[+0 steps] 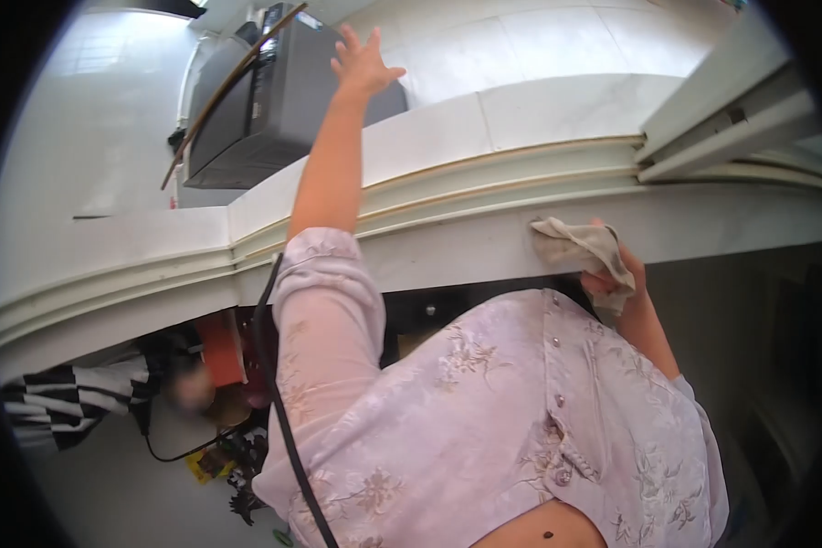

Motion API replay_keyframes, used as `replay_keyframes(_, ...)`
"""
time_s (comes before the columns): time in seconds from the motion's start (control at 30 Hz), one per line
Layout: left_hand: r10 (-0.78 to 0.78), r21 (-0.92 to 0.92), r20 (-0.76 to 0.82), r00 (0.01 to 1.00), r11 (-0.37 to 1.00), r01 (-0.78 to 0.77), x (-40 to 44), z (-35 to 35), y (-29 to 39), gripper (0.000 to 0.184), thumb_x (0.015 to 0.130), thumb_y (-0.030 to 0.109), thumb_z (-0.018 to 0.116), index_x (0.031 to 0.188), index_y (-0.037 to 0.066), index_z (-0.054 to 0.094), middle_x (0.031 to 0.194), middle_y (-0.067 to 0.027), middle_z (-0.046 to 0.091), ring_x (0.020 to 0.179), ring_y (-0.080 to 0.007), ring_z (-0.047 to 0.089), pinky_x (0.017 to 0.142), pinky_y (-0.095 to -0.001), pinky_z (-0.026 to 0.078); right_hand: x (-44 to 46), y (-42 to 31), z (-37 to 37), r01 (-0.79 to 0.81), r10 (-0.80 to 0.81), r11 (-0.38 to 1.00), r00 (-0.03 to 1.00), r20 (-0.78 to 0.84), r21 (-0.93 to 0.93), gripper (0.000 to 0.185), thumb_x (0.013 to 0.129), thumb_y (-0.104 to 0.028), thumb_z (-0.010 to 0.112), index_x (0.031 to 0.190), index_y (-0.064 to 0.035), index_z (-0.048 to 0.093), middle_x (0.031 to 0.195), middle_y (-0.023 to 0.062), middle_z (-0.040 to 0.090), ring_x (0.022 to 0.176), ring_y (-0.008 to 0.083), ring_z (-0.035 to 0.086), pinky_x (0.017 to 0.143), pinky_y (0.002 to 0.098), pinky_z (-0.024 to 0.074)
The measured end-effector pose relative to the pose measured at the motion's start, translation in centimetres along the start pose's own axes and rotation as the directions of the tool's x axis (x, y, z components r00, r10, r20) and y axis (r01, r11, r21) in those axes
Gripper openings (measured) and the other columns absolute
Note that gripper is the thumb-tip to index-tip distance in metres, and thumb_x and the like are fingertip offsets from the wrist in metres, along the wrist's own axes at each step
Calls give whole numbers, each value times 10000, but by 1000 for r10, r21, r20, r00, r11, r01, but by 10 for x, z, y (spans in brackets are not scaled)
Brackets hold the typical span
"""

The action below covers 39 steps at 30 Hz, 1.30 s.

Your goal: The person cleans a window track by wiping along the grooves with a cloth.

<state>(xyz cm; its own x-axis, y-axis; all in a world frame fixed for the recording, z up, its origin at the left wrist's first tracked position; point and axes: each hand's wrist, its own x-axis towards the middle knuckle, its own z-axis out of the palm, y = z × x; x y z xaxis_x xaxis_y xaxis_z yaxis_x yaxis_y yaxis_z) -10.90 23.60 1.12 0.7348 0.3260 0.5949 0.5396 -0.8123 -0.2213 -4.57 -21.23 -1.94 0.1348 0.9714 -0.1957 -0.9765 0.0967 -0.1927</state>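
My left hand [362, 64] reaches out past the window track, its fingers spread and nothing in them. It is over or in front of the upper edge of a dark grey boxy case [292, 110]; whether it touches the case I cannot tell. My right hand [615, 279] is closed around a crumpled beige cloth [575, 245]. Part of that cloth lies against the white inner ledge [466, 247] below the track. Some fingers of the right hand are hidden by the cloth.
A thin brown stick [233, 91] leans across the grey case. A white sliding frame [740, 110] stands at the right end of the track [484, 173]. At lower left are black-and-white checked fabric [82, 393] and a red box [221, 349]. A black cord [283, 402] crosses my left sleeve.
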Motion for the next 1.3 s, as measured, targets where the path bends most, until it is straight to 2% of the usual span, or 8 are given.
replay_keyframes(0.13,102,-438,737,669,825,357,30,-43,51,403,690,295,636,1059,144,577,1331,-168,297,1116,-332,415,921,-399,332,-3,2,1,8,-11,996,999,35,91,350,854,-223,470,1166,-81,403,870,56,526,484,64,347,419,177,293)
replay_keyframes(0.27,466,-886,449,762,343,311,-11,-59,119,534,847,241,486,1330,216,260,1360,-180,239,1250,-282,265,1006,-325,261,-3,2,16,62,-60,995,998,-18,78,294,894,-244,396,1102,-41,439,726,33,522,409,35,336,366,162,279)
replay_keyframes(0.43,486,-374,600,636,873,-314,-30,-28,117,464,913,348,255,1309,112,295,1371,-172,215,1266,-280,228,1016,-385,225,-8,-6,5,66,-68,995,997,24,81,298,887,-229,406,1125,-52,431,814,57,533,423,42,332,386,165,280)
replay_keyframes(0.53,-303,-260,662,686,765,589,-21,0,103,504,908,373,249,1310,69,274,1380,-142,208,1285,-283,159,1033,-467,103,-8,-7,1,57,-65,994,994,93,89,296,884,-221,407,1132,-65,447,865,62,541,449,51,331,406,175,280)
replay_keyframes(0.67,566,-903,339,751,420,90,-28,-44,135,529,904,396,260,1325,76,239,1383,-128,207,1289,-280,141,1040,-452,78,-5,-2,4,39,-65,988,982,176,146,283,893,-229,383,1097,-54,471,793,42,546,435,55,324,405,173,277)
replay_keyframes(0.83,-240,248,603,761,963,107,-15,-25,101,429,865,414,394,1133,102,517,1242,-65,446,1105,-250,437,925,-405,326,-3,-10,-8,12,-79,982,932,354,187,299,887,-230,384,1028,-2,517,720,21,544,436,23,355,413,153,289)
replay_keyframes(0.93,271,-919,321,907,322,229,-24,-78,139,191,759,208,631,895,74,629,816,-44,631,652,-128,590,570,-243,456,-7,-6,-2,74,-132,961,970,206,266,302,886,-223,381,1035,6,510,726,27,559,438,7,373,416,147,299)
replay_keyframes(1.3,373,-903,425,825,240,357,-72,-155,213,217,643,73,643,849,63,577,776,-84,542,669,-257,540,612,-325,436,-22,-19,3,151,-214,959,942,260,241,303,868,-215,406,1028,23,504,662,1,530,396,6,354,363,135,270)
